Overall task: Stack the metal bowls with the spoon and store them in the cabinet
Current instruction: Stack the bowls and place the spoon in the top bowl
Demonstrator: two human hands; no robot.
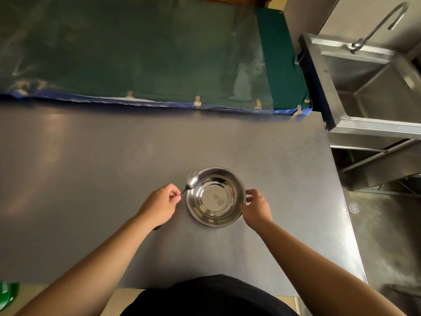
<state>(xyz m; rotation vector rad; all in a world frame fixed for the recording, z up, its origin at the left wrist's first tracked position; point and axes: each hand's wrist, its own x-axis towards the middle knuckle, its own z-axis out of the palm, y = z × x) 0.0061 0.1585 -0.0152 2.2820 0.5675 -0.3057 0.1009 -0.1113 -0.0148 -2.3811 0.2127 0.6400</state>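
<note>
A shiny metal bowl (215, 197) sits on the grey table (91, 167), a little right of centre; a second rim shows along its lower edge, so it looks like one bowl nested in another. My left hand (160, 202) pinches the handle of a metal spoon (191, 180), whose head hangs over the bowl's upper-left rim. At the bowl's right rim my right hand (256, 207) rests with its fingers curled on the edge. No cabinet is in view.
A green mat (136, 49) with a blue edge covers the surface beyond the table. A steel sink (373, 87) with a curved tap (385, 21) stands at the right. A floor drain (353, 208) lies below it. Something green (8, 295) sits at the bottom left.
</note>
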